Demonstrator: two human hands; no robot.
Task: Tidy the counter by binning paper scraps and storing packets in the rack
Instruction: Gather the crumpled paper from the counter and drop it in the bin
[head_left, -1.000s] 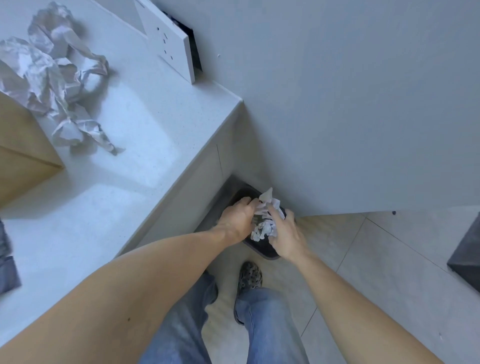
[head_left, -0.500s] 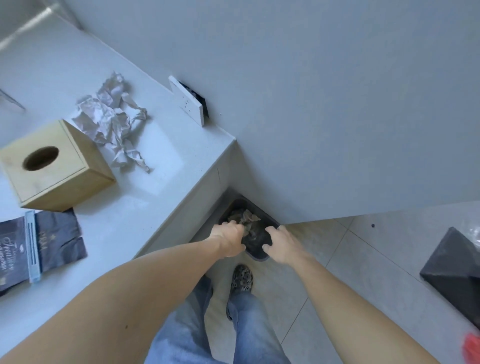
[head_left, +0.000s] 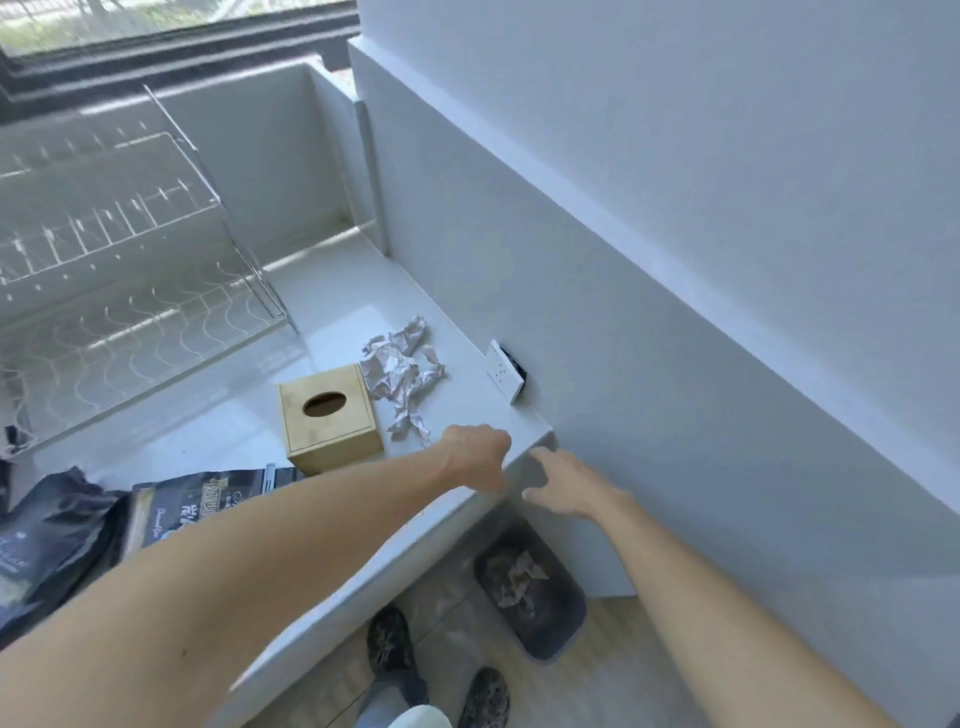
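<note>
Crumpled white paper scraps (head_left: 400, 374) lie on the white counter (head_left: 332, 306) beside a wooden tissue box (head_left: 328, 418). My left hand (head_left: 475, 452) hovers over the counter's near corner, fingers loosely curled, holding nothing. My right hand (head_left: 563, 480) is just off the counter's corner with fingers spread, empty. A dark bin (head_left: 530, 592) on the floor below holds crumpled paper (head_left: 514, 577). Two dark packets (head_left: 62, 540) (head_left: 208, 504) lie on the counter at the left. The wire rack (head_left: 119, 270) stands at the back left.
A white socket plate (head_left: 503, 371) leans out from the wall by the counter's corner. A grey wall runs along the right. A window is at the top left. My shoes (head_left: 395, 660) stand on the floor beside the bin.
Both hands have let go of the paper into the bin and risen from it to counter height. The view has lifted, bringing the rack and packets into sight.
</note>
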